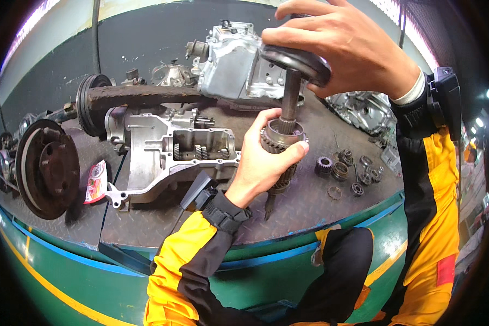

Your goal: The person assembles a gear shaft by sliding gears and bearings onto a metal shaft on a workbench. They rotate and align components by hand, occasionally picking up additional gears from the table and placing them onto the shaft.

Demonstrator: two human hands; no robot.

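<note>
A splined transmission shaft stands nearly upright above the bench, leaning slightly. My left hand is wrapped round the toothed gears on its lower part, with the thumb across the front. Above it, my right hand grips a dark round flange at the shaft's top, fingers over the far rim. The shaft's pointed lower end shows below my left hand; whether it touches the bench I cannot tell. Left of that hand lies an opened aluminium gearbox housing with helical gears inside.
Several loose gears and rings lie to the right on the dark metal bench. A rusty axle with a brake drum fills the left. Behind stands a large silver gearbox casing. A red-and-white packet lies near the drum.
</note>
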